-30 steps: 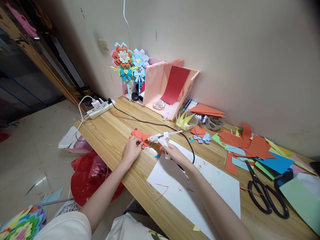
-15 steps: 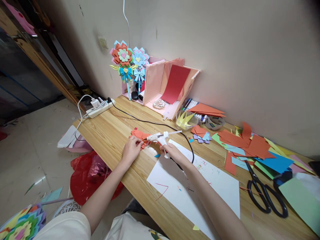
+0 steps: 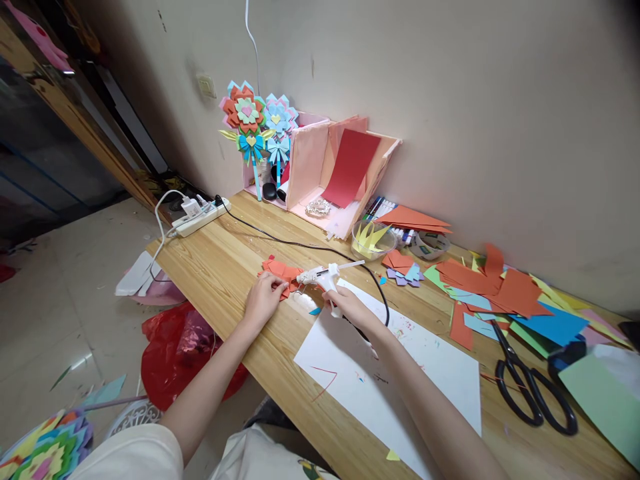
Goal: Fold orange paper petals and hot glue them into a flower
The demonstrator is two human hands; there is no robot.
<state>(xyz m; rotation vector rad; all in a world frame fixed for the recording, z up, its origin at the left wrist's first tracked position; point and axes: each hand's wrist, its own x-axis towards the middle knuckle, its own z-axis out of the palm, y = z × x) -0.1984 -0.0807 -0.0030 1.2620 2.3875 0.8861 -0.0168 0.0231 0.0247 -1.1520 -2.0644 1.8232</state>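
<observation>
My right hand [image 3: 346, 305] is closed around the handle of a white glue gun [image 3: 327, 275], with a glue stick [image 3: 353, 264] poking out of its back. The gun's nozzle points left, close to folded orange paper pieces [image 3: 281, 269] on the desk. My left hand [image 3: 265, 297] pinches the near edge of that orange paper; whether the nozzle touches it I cannot tell. Under my right forearm lies a white sheet [image 3: 340, 363] with red marks.
A power strip [image 3: 201, 217] sits at the left desk edge, its black cable [image 3: 280, 241] crossing behind my hands. To the right lie black-handled scissors [image 3: 530, 383] and coloured paper scraps [image 3: 500, 290]. Paper flowers [image 3: 247, 112] and a pink organizer [image 3: 310, 163] stand against the wall.
The glue gun has shifted very slightly right and down in my right hand. My left hand stays at the orange paper, nearly unmoved.
</observation>
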